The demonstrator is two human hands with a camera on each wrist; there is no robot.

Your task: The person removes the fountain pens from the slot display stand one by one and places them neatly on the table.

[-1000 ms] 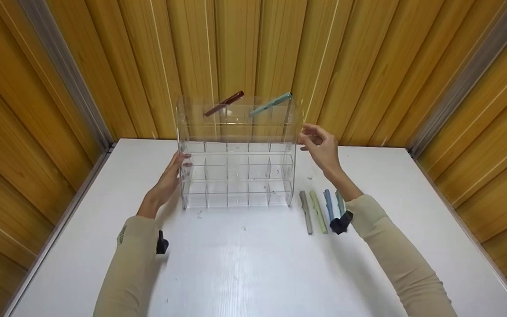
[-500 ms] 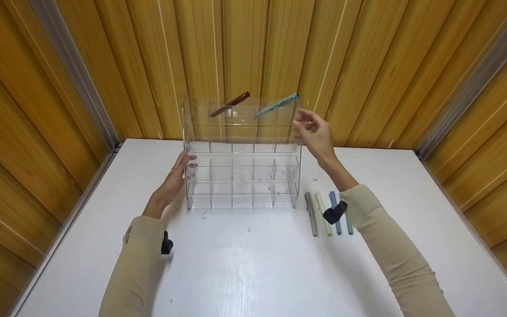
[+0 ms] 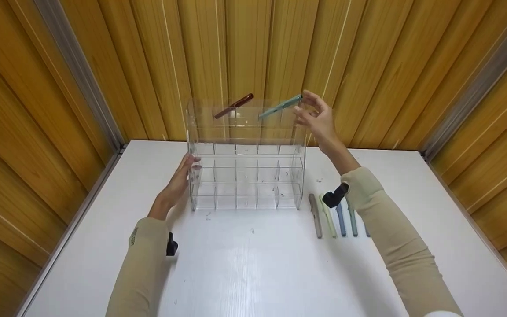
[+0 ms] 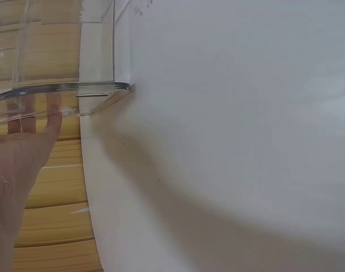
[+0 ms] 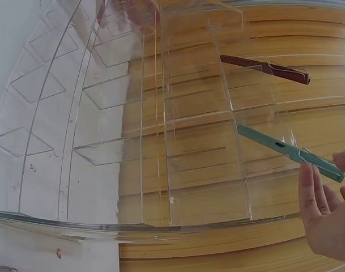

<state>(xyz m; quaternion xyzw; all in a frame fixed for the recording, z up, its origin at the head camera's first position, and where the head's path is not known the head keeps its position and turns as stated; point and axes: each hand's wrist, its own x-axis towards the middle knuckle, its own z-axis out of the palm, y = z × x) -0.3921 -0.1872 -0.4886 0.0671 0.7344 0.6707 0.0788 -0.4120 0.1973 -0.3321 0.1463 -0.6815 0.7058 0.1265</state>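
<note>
A clear acrylic rack (image 3: 247, 189) with several compartments stands upright on the table. Its top tier bears two slanted pens: a dark red pen (image 3: 233, 106) and a teal pen (image 3: 280, 107). My right hand (image 3: 317, 116) is at the teal pen's upper, clipped end. In the right wrist view, thumb and fingers lie on either side of that end without being closed tightly; whether they touch it is unclear. My left hand (image 3: 178, 180) rests its fingers against the rack's left side, and in the left wrist view they show partly through the clear panel.
Right of the rack, several pens lie side by side on the white table (image 3: 236, 264): a grey-brown pen (image 3: 315, 216), a yellow-green pen (image 3: 328, 218), a blue pen (image 3: 341, 222) and a green pen (image 3: 352, 220). The right forearm partly covers another. A wood-patterned wall (image 3: 244, 53) rises behind.
My right hand has risen along the rack's right side to the teal pen's upper end. My left hand has stayed at the rack's left side. The view has shifted slightly.
</note>
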